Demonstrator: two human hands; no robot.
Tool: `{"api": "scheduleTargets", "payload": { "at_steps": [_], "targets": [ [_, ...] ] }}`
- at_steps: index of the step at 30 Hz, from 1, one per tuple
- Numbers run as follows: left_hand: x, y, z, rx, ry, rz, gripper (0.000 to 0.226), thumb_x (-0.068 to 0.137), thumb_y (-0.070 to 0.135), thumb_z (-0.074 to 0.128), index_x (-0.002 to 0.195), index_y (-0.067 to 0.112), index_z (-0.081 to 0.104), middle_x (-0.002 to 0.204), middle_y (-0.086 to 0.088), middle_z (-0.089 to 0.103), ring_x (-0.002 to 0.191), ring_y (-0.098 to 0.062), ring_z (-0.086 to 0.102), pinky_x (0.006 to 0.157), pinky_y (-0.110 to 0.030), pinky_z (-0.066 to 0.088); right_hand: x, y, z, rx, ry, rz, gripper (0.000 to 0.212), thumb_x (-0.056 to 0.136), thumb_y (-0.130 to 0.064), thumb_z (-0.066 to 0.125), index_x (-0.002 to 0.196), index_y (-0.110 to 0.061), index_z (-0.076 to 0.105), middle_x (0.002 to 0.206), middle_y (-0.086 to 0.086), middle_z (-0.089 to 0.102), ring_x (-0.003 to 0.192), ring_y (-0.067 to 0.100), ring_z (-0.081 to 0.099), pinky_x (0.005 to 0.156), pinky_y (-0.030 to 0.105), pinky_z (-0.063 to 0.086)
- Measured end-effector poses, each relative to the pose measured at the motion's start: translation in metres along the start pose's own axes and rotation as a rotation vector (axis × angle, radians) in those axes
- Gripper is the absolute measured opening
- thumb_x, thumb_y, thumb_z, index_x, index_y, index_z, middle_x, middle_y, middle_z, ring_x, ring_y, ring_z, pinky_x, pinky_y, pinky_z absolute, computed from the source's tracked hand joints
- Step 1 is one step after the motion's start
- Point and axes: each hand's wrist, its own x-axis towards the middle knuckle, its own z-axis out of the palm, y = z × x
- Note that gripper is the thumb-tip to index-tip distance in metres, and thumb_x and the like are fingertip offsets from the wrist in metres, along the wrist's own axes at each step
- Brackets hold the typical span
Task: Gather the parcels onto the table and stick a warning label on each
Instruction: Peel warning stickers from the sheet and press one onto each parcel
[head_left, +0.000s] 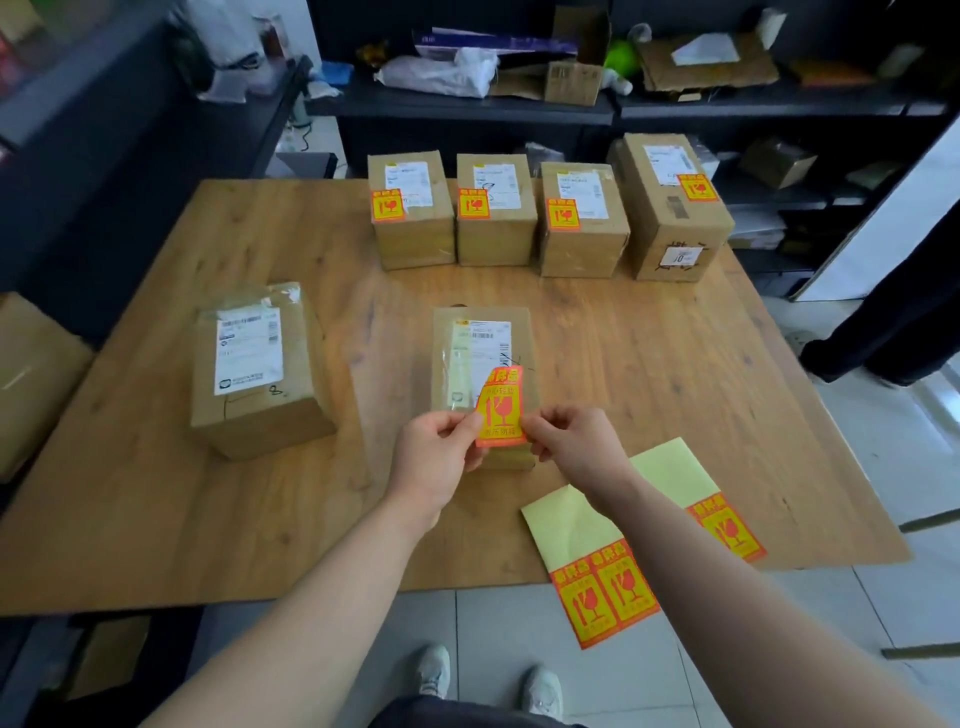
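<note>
The left hand (441, 452) and right hand (571, 441) pinch an orange warning label (500, 410) over the middle parcel (522, 338), sticker sheets (582, 519) at four o'clock.

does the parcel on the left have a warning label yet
No, the left parcel bears only a white shipping label, with no orange sticker on it.

— What did my hands have?
— Your left hand (441, 449) and right hand (571, 441) each pinched a side edge of the warning label (500, 408), held over the center parcel (483, 343).
— And around that parcel?
— An unlabelled parcel (260, 364) sat left of it, a row of four labelled parcels (496, 228) stood beyond it, and label sheets (566, 525) lay to its near right.
</note>
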Motion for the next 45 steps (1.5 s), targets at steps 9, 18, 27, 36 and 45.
{"api": "scheduleTargets", "payload": {
  "at_steps": [9,18,27,36,45],
  "targets": [
    [0.034,0.005,-0.044,0.362,0.077,0.183,0.01,0.078,0.02,0.075,0.068,0.021,0.073,0.048,0.008,0.06,0.045,-0.008,0.05,0.057,-0.026,0.044,0.015,-0.019,0.046,-0.186,0.031,-0.028,0.027,0.088,-0.026,0.057,0.07,-0.009,0.067,0.061,0.001,0.06,0.049,0.011,0.043,0.049,0.026,0.036],
    [0.042,0.004,-0.054,0.528,0.029,0.192,0.022,0.074,0.021,0.08,0.084,0.021,0.06,0.073,-0.003,0.069,0.064,-0.017,0.063,0.061,-0.029,0.05,0.021,-0.018,0.056,-0.465,0.051,-0.054,0.022,0.09,-0.029,0.055,0.079,-0.014,0.065,0.074,0.001,0.067,0.069,0.02,0.063,0.062,0.036,0.054],
    [0.035,0.011,-0.05,0.71,0.012,0.304,0.023,0.076,0.023,0.078,0.08,0.025,0.056,0.062,0.013,0.06,0.056,0.0,0.056,0.05,-0.012,0.033,0.022,-0.016,0.058,-0.521,0.064,-0.066,0.019,0.091,-0.027,0.054,0.083,-0.013,0.064,0.077,-0.001,0.066,0.07,0.016,0.063,0.062,0.036,0.056],
    [0.036,0.013,-0.048,0.793,0.004,0.302,0.024,0.075,0.024,0.079,0.081,0.023,0.056,0.063,0.013,0.058,0.058,0.0,0.055,0.051,-0.014,0.032,0.023,-0.014,0.059,-0.556,0.06,-0.074,0.019,0.09,-0.025,0.054,0.077,-0.014,0.061,0.072,0.0,0.064,0.065,0.016,0.061,0.058,0.034,0.054],
    [0.037,0.015,-0.047,0.864,0.034,0.306,0.033,0.072,0.025,0.081,0.07,0.025,0.048,0.063,0.01,0.057,0.056,-0.004,0.053,0.048,-0.018,0.032,0.023,-0.013,0.062,-0.613,0.065,-0.102,0.018,0.09,-0.025,0.053,0.079,-0.013,0.062,0.073,0.001,0.063,0.066,0.018,0.06,0.058,0.034,0.054]
  ]
}}
